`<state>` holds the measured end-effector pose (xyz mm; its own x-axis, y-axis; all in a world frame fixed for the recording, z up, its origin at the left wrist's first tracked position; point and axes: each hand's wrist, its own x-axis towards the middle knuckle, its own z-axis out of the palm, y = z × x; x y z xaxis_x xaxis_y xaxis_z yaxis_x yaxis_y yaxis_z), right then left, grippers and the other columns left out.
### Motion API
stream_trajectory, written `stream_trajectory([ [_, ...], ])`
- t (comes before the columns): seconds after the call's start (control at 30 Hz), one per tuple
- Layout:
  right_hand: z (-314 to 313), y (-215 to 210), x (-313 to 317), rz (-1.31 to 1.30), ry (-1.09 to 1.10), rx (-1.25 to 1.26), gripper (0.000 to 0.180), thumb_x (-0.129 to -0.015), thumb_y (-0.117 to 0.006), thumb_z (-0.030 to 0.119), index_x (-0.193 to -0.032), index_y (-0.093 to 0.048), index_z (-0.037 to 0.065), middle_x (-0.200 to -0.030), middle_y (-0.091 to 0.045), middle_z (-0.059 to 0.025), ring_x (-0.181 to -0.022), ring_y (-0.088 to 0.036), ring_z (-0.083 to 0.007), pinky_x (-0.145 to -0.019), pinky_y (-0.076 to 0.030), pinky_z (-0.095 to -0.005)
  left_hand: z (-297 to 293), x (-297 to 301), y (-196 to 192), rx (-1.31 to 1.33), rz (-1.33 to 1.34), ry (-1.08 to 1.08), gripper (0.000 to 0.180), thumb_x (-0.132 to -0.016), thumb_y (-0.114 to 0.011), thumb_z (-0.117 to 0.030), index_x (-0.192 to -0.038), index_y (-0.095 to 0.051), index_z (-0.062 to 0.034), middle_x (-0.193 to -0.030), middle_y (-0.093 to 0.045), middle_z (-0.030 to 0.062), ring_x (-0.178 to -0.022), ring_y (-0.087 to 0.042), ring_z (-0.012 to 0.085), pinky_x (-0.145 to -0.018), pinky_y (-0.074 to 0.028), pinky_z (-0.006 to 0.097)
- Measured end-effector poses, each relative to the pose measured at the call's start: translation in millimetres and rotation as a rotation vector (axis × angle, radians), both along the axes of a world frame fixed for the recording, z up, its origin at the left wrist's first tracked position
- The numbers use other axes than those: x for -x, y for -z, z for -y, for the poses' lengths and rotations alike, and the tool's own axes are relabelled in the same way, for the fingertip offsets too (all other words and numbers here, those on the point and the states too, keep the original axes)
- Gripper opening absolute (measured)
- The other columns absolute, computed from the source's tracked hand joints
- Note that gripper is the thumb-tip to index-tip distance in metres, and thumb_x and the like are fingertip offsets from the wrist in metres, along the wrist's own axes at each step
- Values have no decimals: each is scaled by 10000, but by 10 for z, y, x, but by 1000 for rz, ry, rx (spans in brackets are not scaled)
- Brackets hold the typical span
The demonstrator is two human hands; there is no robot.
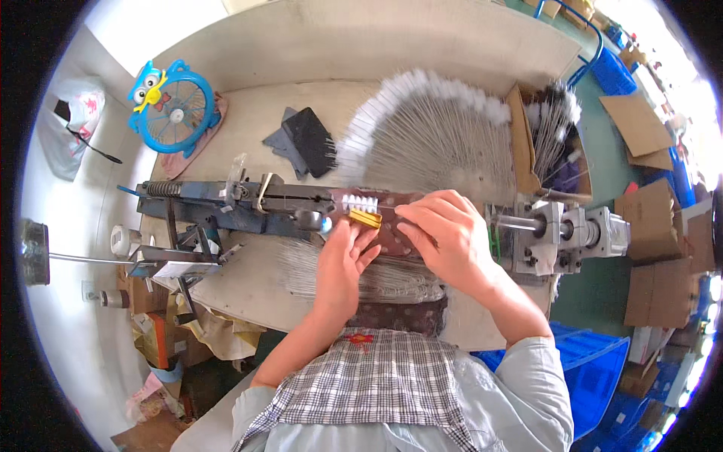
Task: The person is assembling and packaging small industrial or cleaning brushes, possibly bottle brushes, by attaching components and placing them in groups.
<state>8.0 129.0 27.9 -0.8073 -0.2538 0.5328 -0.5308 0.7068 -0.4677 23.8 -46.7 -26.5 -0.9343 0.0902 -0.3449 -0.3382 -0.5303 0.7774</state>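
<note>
left hand (343, 252) grip pinched on small yellow brass block (364, 218) | right hand (444, 233) grip pinched on thin wire beside white bristle tuft (360, 202) | fan of finished white-tipped wire brushes (429, 132) beyond grips on desk (301, 45) | bare wires (392, 282) below remain

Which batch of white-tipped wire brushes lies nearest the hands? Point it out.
The short row of white tufts on the blue machine, beside the yellow piece at the left hand. The big fan and boxed bundle lie farther back.

You are in a small brush-making workshop: a blue-grey metal bench machine (248, 205) spans the worn wooden surface (316, 53), white-tipped wire brushes (429, 128) fanned behind it, cardboard boxes (648, 128) and blue plastic crates (595, 361) to its right.
</note>
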Motion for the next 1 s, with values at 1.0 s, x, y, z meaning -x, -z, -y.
stream_trajectory([
  [1.0, -574, 772, -326, 817, 108, 136, 153, -751, -718, 182, -868, -703, 84, -760, -607, -45, -654, -581, -145, -590, -447, -265, 1184, -332, 765, -131, 130, -439, 351, -929, -522, -224, -1200, -504, 0, -1044, -595, 115, -997, -573, 219, -928, -461, 362],
])
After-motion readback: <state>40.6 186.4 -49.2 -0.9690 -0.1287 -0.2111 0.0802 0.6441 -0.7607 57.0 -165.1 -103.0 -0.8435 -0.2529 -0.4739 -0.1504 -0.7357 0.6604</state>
